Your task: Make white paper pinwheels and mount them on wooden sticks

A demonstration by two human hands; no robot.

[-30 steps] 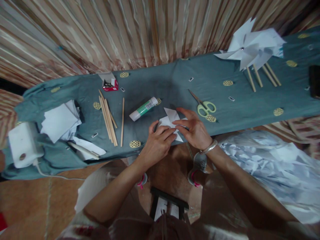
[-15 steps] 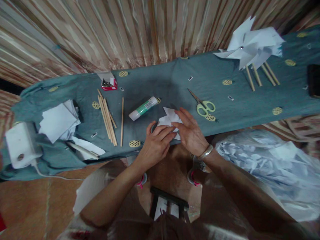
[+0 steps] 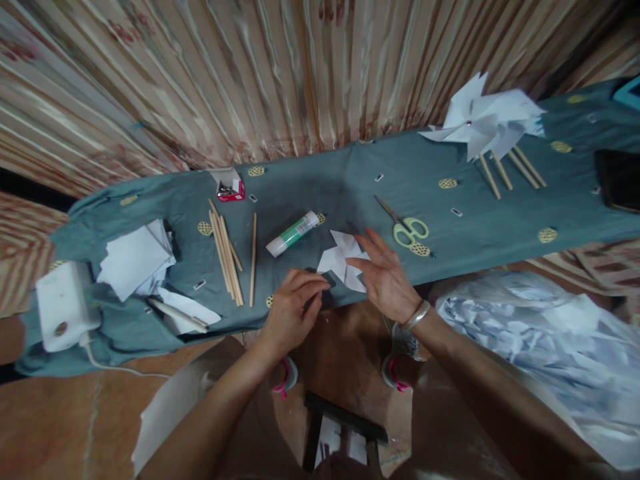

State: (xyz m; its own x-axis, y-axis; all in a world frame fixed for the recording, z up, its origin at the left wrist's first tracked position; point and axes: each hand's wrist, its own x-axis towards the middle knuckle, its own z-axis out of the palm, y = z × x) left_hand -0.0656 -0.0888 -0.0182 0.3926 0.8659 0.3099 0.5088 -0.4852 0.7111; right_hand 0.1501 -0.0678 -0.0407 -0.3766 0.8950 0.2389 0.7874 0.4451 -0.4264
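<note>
striped curtain (image 3: 250, 80) hangs behind a long table under a teal cloth (image 3: 350, 180) with yellow spots. near the front edge, about midway along, lies a folded white paper (image 3: 341, 257) with pointed flaps.

right hand (image 3: 385, 277) rests on the paper's right side, fingers stretched wide and flat, palm down, holding nothing; a bracelet (image 3: 417, 313) sits on the wrist. left hand (image 3: 293, 310) is just left of the paper at the cloth's edge, fingers curled in narrow with the tips drawn to the thumb. whether anything small sits in that pinch i cannot tell. its fingertips are close to the paper's left corner, but contact is not clear.

glue stick (image 3: 293, 234) lies tilted just beyond the left hand, and scissors (image 3: 407, 227) with pale green handles lie just beyond the right hand. farther left are a bundle of sticks (image 3: 227, 257), a small red box (image 3: 230, 189), a paper stack (image 3: 137, 257) and a white device (image 3: 63, 303). far right, finished pinwheels (image 3: 480, 120) lie on the cloth. a plastic bag (image 3: 540, 333) of paper scraps sits below the table on the right.
</note>
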